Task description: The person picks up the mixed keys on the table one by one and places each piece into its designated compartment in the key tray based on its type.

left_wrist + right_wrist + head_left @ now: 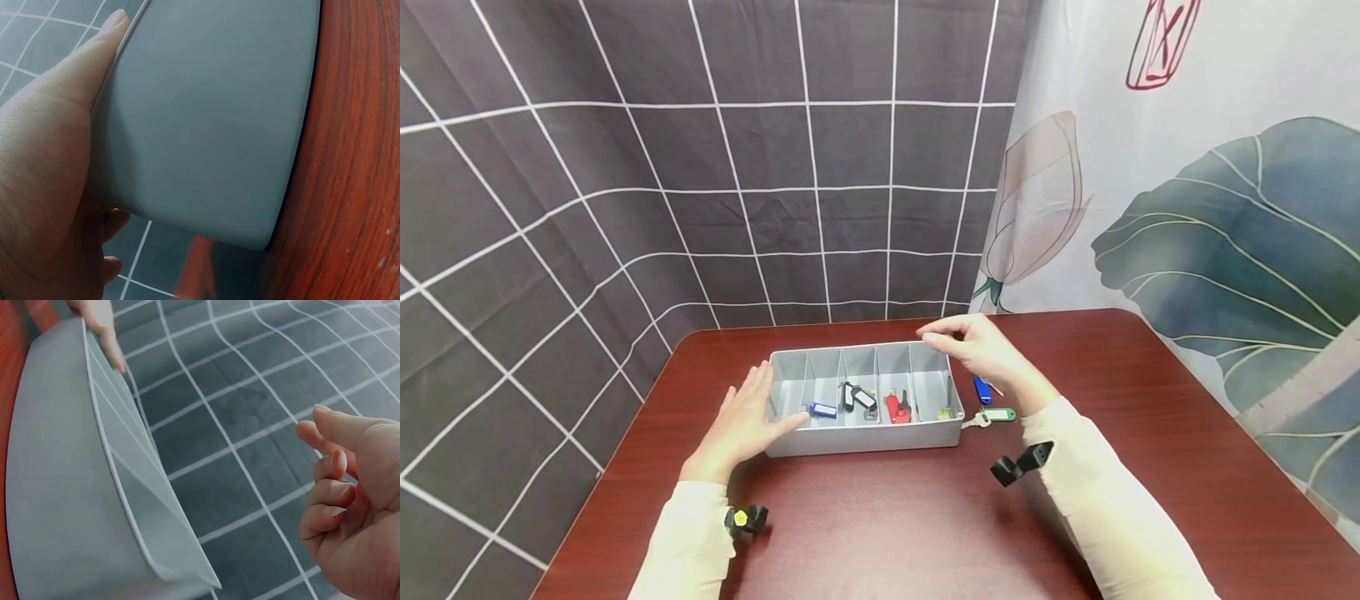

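Note:
A grey tray (865, 438) with a row of compartments lies on the table. My left hand (748, 421) rests against its left end, fingers straight, the thumb over the front rim. Above the tray's back right corner, my right hand (981, 346) hovers with loosely bent fingers and nothing between them. Inside the tray are a blue key tag (823, 410), black key tags (865, 401), red key tags (898, 410) and, in the rightmost compartment, a yellow-green tag (944, 413). The leftmost compartment shows no key.
Right of the tray, on the reddish-brown table (865, 525), lie a blue key tag (982, 390) and a green key tag (999, 414) with its key. A dark checked curtain (850, 150) hangs behind the table, with a leaf-patterned white one (1075, 275) at right.

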Motion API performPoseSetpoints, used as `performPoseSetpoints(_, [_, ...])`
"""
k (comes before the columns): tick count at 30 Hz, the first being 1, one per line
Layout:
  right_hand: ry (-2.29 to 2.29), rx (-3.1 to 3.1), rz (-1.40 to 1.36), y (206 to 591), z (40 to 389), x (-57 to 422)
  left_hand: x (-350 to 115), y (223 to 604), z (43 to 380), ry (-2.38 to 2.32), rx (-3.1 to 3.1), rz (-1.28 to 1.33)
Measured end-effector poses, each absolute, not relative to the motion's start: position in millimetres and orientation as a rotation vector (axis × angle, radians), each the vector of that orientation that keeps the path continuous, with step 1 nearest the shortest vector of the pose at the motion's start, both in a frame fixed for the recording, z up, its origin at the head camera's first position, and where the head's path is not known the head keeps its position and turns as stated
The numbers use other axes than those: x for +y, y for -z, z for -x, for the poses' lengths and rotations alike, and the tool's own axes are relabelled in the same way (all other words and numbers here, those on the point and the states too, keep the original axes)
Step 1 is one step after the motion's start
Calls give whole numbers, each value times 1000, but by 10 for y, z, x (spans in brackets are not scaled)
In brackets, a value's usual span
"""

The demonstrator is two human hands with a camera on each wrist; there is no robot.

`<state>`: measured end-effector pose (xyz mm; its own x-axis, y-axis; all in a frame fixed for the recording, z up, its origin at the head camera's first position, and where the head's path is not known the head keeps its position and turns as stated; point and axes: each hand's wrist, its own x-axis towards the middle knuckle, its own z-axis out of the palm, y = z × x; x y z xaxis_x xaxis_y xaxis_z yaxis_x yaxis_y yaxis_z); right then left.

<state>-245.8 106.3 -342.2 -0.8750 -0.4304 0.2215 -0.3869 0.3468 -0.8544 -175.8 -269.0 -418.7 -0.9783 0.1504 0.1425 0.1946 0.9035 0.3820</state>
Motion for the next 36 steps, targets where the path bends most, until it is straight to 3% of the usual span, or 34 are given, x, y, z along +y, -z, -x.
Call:
performPoseSetpoints(16, [1620,2755,462,3731,2287,1917,-2694,4157,1792,616,-2973,277])
performPoseSetpoints(36, [1300,3049,234,4168,2438,2078,-2689,4200,1777,614,-2974,273])
